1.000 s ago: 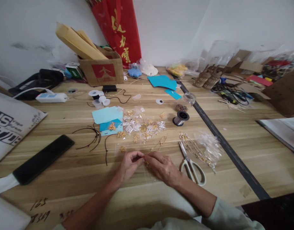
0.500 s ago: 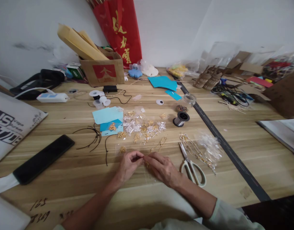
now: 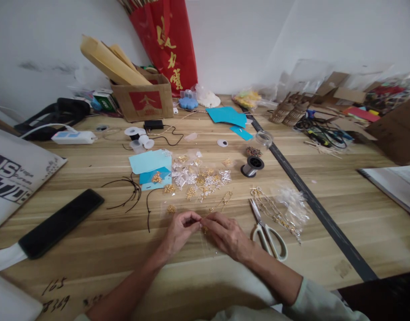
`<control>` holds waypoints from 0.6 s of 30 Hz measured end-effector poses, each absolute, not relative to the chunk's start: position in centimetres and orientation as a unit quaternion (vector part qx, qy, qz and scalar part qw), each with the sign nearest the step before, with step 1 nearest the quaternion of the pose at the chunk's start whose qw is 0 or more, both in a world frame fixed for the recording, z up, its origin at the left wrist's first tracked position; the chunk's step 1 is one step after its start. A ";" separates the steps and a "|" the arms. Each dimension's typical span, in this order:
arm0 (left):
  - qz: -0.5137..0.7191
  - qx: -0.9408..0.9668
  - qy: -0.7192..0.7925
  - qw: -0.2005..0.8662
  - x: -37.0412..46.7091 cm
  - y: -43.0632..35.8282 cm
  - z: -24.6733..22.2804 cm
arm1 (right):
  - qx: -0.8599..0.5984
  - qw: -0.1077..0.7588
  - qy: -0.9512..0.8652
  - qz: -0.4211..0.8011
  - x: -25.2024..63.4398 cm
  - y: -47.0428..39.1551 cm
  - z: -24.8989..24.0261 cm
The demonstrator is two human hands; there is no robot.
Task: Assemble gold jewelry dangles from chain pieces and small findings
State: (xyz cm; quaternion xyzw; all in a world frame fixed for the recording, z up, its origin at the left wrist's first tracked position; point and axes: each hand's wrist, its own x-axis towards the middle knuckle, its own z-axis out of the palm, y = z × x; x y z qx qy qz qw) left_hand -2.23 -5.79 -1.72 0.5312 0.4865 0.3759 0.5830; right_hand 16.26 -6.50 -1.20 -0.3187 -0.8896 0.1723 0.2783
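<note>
My left hand point(image 3: 182, 231) and my right hand point(image 3: 230, 235) meet fingertip to fingertip above the near middle of the table, both pinched closed. A thin gold chain point(image 3: 222, 203) lies on the wood just beyond and runs back under my right fingers; a bit of gold also shows below them. What sits between the left fingertips is too small and hidden to make out. Under the hands lies a clear plastic bag point(image 3: 208, 247). Scissors with white handles point(image 3: 268, 236) rest open beside my right wrist. Small gold findings point(image 3: 171, 208) lie just past my left hand.
Bags of gold and silver findings point(image 3: 186, 176) spread beyond my hands, beside blue cards point(image 3: 148, 161). A wire spool point(image 3: 252, 166), more chains point(image 3: 275, 213) and crumpled plastic bags point(image 3: 293, 205) lie right. Black cords point(image 3: 133, 189) and a black phone-like slab point(image 3: 61, 223) lie left.
</note>
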 end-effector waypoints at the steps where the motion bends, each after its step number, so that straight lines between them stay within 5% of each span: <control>1: 0.380 0.535 0.484 0.578 -2.2 -5.8 -1.7 | -0.321 0.284 -0.884 0.186 16.2 -6.5 -1.2; 18: 0.392 0.616 0.464 0.502 -2.0 -6.1 -1.7 | -0.420 0.354 -0.748 0.372 15.4 -6.4 -1.1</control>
